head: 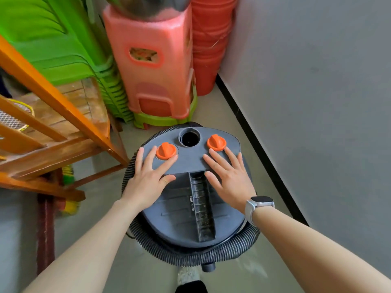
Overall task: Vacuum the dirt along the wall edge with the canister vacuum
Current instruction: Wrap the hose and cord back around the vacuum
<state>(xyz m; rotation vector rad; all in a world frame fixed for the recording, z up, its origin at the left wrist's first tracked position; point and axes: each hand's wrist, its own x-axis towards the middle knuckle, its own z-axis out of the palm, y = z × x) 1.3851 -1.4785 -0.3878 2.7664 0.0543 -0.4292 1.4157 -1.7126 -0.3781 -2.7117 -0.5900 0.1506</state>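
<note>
left hand (148, 176), right hand (229, 178), flat on canister vacuum (190, 208)

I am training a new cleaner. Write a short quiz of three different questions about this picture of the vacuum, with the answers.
1. True or false: both hands lie flat on the lid of the canister vacuum.
2. Multiple choice: the ribbed hose is (A) wound around the canister, (B) lying straight along the wall, (C) held in the right hand.
3. Short answer: which wrist wears the watch?

Key
1. True. The left hand and the right hand rest open on the lid, each near an orange knob.
2. A.
3. The right wrist.
</note>
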